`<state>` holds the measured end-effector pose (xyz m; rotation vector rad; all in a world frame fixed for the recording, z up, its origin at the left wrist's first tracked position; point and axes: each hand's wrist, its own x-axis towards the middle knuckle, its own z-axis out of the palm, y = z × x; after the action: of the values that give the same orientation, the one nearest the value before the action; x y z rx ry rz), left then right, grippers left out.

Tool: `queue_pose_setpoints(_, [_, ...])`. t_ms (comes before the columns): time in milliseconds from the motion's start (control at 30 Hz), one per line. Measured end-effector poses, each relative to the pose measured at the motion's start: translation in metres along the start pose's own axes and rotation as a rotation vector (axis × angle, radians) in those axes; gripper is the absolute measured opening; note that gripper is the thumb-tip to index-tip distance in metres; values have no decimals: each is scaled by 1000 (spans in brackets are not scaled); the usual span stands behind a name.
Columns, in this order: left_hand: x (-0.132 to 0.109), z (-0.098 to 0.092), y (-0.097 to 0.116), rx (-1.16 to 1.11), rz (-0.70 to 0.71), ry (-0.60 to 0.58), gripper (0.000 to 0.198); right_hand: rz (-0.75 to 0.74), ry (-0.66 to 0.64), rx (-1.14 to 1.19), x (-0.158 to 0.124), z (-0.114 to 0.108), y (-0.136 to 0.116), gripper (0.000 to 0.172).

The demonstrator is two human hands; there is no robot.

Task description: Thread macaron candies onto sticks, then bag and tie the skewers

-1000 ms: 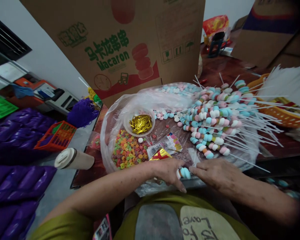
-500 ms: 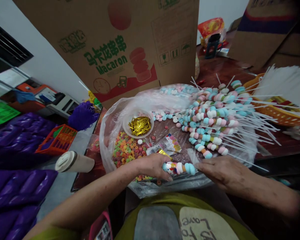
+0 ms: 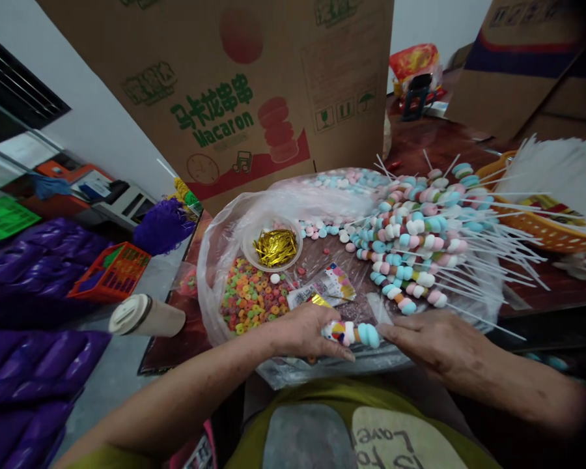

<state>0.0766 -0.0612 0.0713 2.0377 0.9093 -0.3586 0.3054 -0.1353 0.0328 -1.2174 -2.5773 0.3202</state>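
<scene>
A candy skewer [image 3: 368, 335] of blue, white and pink marshmallow pieces with an orange ring lies sideways between my hands. My left hand [image 3: 307, 331] is closed around its left end, where a colourful printed wrapper shows. At its right end, my right hand [image 3: 432, 339] is closed, thumb and fingertips together; the stick there is hidden by the fingers. Just beyond my left hand are a printed plastic wrapper [image 3: 339, 283] and a gold twist tie [image 3: 319, 300]. Many finished skewers [image 3: 415, 241] with white sticks lie piled beyond my right hand.
Loose cereal rings [image 3: 254, 296], a bowl [image 3: 299, 251] of gold ties and loose marshmallows [image 3: 322, 230] lie on clear plastic sheeting [image 3: 209, 260]. A large carton [image 3: 342, 78] stands behind. An orange basket [image 3: 557, 234] of white sticks is at right, a lidded cup [image 3: 146, 316] at left.
My left hand has slid slightly right along the skewer, its thumb reaching further under the marshmallows. The right hand keeps about the same place. The whole view has shifted slightly.
</scene>
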Motion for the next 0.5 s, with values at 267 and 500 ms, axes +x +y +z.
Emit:
queue_pose_setpoints(267, [-1, -5, 2, -255, -5, -153, 41, -56, 109, -168, 4, 3, 8, 34])
queue_pose_setpoints(500, [8, 9, 0, -818, -69, -237, 48, -96, 230, -221, 19, -22, 13, 27])
